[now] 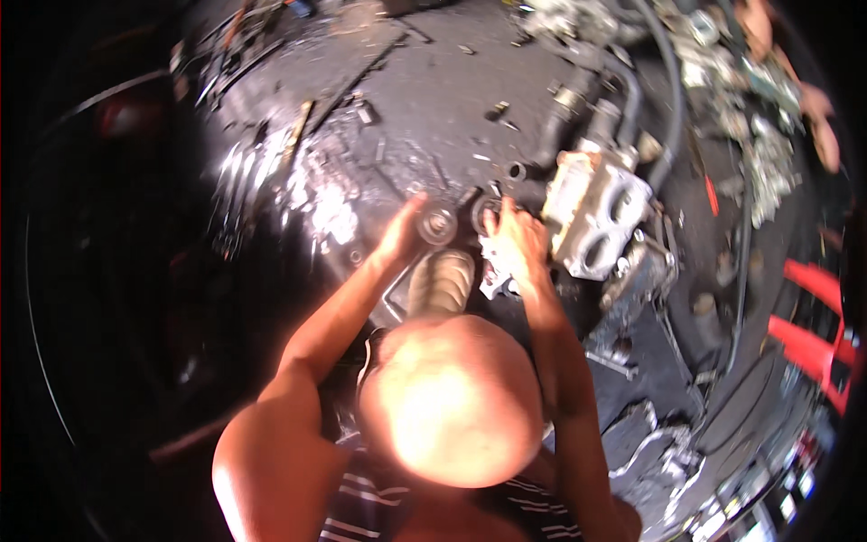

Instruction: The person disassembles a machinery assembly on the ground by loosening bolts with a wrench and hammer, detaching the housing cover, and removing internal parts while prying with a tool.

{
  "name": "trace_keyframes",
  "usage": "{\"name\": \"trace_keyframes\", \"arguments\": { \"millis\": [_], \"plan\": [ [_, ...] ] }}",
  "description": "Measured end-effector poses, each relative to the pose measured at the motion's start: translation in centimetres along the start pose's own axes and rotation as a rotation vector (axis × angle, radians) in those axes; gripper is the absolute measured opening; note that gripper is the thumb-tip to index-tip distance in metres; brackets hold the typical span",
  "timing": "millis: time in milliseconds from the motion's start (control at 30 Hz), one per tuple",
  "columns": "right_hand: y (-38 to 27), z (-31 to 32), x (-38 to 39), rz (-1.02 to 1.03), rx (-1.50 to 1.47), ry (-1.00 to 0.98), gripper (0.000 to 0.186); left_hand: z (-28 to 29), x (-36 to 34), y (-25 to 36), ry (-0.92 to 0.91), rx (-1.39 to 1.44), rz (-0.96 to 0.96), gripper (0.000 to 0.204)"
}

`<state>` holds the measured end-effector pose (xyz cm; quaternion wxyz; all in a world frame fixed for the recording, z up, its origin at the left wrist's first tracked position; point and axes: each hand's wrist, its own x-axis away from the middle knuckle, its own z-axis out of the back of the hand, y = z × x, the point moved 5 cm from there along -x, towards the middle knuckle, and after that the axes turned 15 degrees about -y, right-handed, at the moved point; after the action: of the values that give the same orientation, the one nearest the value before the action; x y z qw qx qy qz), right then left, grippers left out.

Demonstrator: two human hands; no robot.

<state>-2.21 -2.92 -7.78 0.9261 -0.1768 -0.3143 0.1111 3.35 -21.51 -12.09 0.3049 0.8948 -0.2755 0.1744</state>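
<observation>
My left hand is closed at the left edge of a round metal part with a ringed centre. The fingers lie along its rim. My right hand is bent over a dark ring-shaped part, thumb and fingers closed at its edge. Beneath the right palm a silvery metal piece shows partly, the rest covered by the hand. A short dark cylinder lies between the two round parts. Right of my right hand stands a metal engine block with two large bores. Blur hides finer detail.
A large rounded bare body part blocks the lower middle, below a ribbed tan object. Hoses and metal parts lie right, a red plastic item farther out. Tools lie left; another person's hand shows upper right.
</observation>
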Motion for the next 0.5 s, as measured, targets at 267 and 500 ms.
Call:
{"name": "trace_keyframes", "arguments": {
  "millis": [267,500],
  "plan": [
    [-5.0,3.0,3.7,0.341,-0.542,0.422,0.038,1.0,1.4,-0.8,-0.006,0.357,-0.157,0.078],
    [-10.4,3.2,5.3,0.706,-0.357,0.385,0.048,-1.5,2.3,2.0,-0.240,0.552,-0.284,0.097]
  ]
}}
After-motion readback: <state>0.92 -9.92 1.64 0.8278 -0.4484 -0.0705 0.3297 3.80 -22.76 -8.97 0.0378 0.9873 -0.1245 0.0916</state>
